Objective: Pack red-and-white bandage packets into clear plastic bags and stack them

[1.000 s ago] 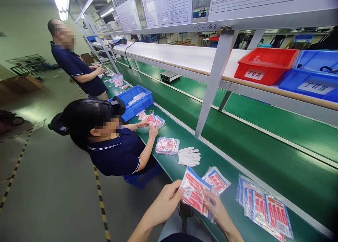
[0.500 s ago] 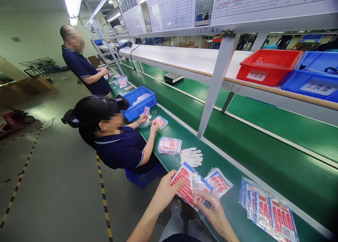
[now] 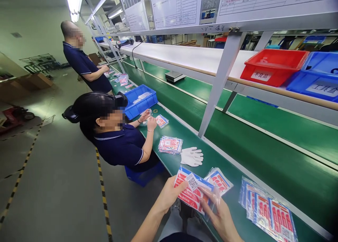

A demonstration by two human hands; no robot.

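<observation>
Between my hands is a red and blue printed packet (image 3: 188,187) in clear plastic, with a QR code on its upper part. My left hand (image 3: 173,192) grips its left edge, thumb on top. My right hand (image 3: 218,210) holds the clear plastic at the right end, fingers partly hidden by the film. Just behind it lies a small pile of similar packets (image 3: 220,180) on the green bench. To the right, several more packets (image 3: 269,210) are fanned out in an overlapping row. A white glove (image 3: 192,156) rests flat beyond my left hand.
A co-worker (image 3: 113,140) sits at the bench on the left, beside a packet stack (image 3: 170,145) and a blue bin (image 3: 141,101). Another person (image 3: 84,66) stands farther back. A metal post (image 3: 221,83) rises to a shelf with a red bin (image 3: 274,66) and a blue box (image 3: 314,74).
The packet in my hands has tilted slightly, and its QR code has turned. My right hand has shifted a little right along the plastic. The seated co-worker's hands have come together.
</observation>
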